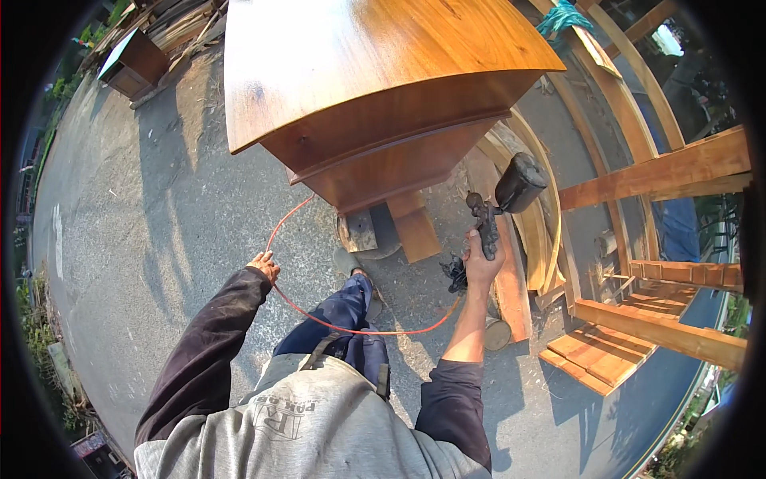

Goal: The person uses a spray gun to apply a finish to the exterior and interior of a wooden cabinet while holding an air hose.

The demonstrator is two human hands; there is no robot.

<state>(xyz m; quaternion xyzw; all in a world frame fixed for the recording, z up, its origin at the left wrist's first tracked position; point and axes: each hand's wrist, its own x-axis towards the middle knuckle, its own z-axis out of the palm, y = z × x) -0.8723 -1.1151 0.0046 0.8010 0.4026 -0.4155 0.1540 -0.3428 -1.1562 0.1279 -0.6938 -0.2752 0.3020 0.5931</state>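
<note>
Grey pavement (104,231) spreads below; your right hand (483,259) grips a spray gun (486,227), your left hand (264,267) a hose (399,333) whose slack could snag your foot (345,261).

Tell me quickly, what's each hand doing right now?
Left hand: closed, holding the orange hose.
Right hand: closed, gripping the dark spray gun.

dressed in a grey shirt (343,439) with a dark printed emblem (275,421) and lettering (283,402) across the front, a long near-black left sleeve (211,351), a matching right sleeve (456,403) worn shorter, navy trousers (323,315), a drab strap (321,351) at the waist and a grey shoe (345,261).
</note>
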